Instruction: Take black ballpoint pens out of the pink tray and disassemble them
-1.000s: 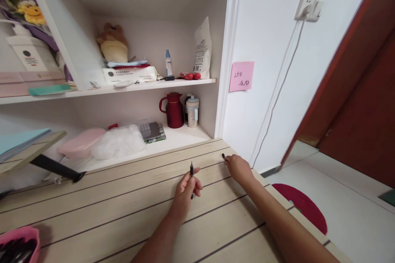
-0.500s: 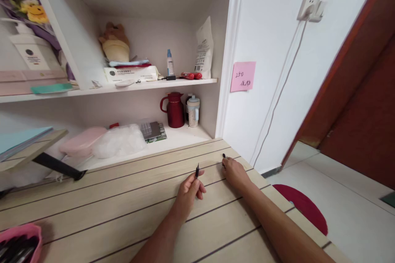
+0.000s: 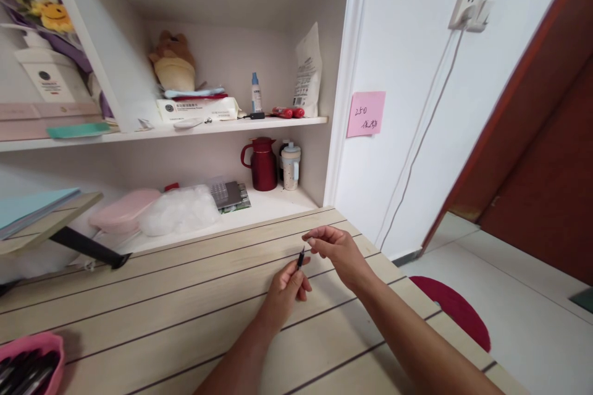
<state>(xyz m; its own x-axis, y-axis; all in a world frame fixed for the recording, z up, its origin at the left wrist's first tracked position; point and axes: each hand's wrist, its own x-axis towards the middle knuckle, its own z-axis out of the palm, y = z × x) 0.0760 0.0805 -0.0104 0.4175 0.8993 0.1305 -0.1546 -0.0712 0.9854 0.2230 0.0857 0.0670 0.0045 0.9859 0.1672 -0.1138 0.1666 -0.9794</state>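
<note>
My left hand (image 3: pixel 283 289) is closed around a thin black pen (image 3: pixel 301 257), held tip-up just above the wooden desk (image 3: pixel 185 308). My right hand (image 3: pixel 341 251) hovers right beside the pen's upper end with its fingers pinched together. The small black piece that lay at its fingertips earlier is gone from the desk. It is hidden inside the pinch.
A pink tub (image 3: pixel 28 358) of dark pens sits at the desk's near left corner. The shelf behind holds a red jug (image 3: pixel 262 164), a cup (image 3: pixel 290 166), a plastic bag (image 3: pixel 178 211) and a pink box (image 3: pixel 123 213). At the right are a pink note (image 3: pixel 365 113), a red floor mat (image 3: pixel 458 310) and a door (image 3: pixel 546 154).
My right hand lifted off the desk's far edge with the small black piece and came left to the pen's tip. My left hand shifted the pen slightly right.
</note>
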